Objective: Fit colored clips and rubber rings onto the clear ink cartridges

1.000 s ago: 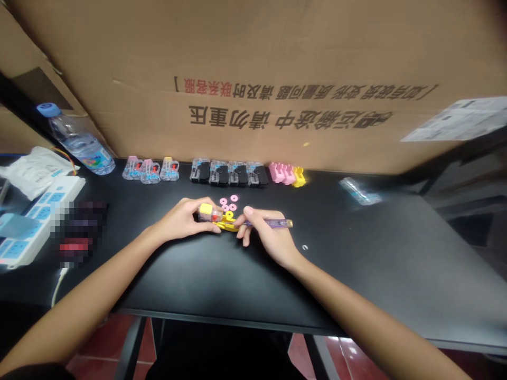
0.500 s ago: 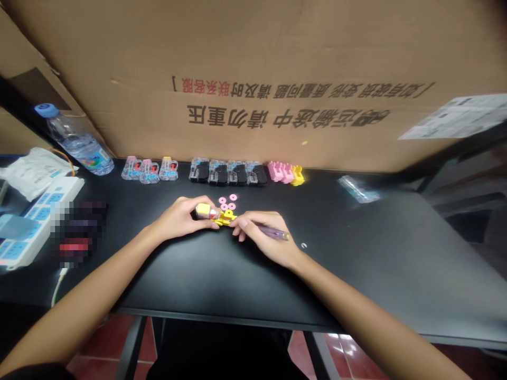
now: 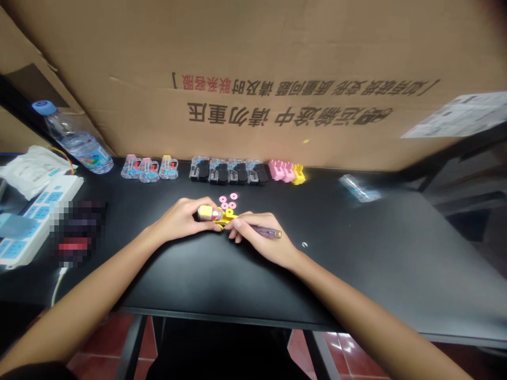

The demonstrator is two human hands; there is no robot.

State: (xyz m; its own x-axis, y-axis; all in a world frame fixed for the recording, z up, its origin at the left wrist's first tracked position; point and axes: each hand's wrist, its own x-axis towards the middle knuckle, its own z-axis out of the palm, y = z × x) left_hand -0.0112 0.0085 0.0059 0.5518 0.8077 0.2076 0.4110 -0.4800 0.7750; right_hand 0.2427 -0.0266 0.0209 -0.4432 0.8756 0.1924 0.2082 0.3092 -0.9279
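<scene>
Left hand (image 3: pixel 182 215) pinches yellow-capped clear piece (image 3: pixel 206 211), right hand (image 3: pixel 262 230) pinches purple-handled tool (image 3: pixel 270 233); a tool slip could scatter pink rings (image 3: pixel 235 197) just beyond the grip.

the lone head camera looked forward and down over the black table (image 3: pixel 190 279), far enough back to frame left hand (image 3: pixel 183 219), right hand (image 3: pixel 266 246) and cardboard (image 3: pixel 257 42).

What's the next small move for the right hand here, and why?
I'd probably shift the right hand's fingertips back slightly along the purple-handled tool. They hide its tip beside the yellow part, so contact can't be confirmed. The left hand already grips the yellow-topped clear piece.
</scene>
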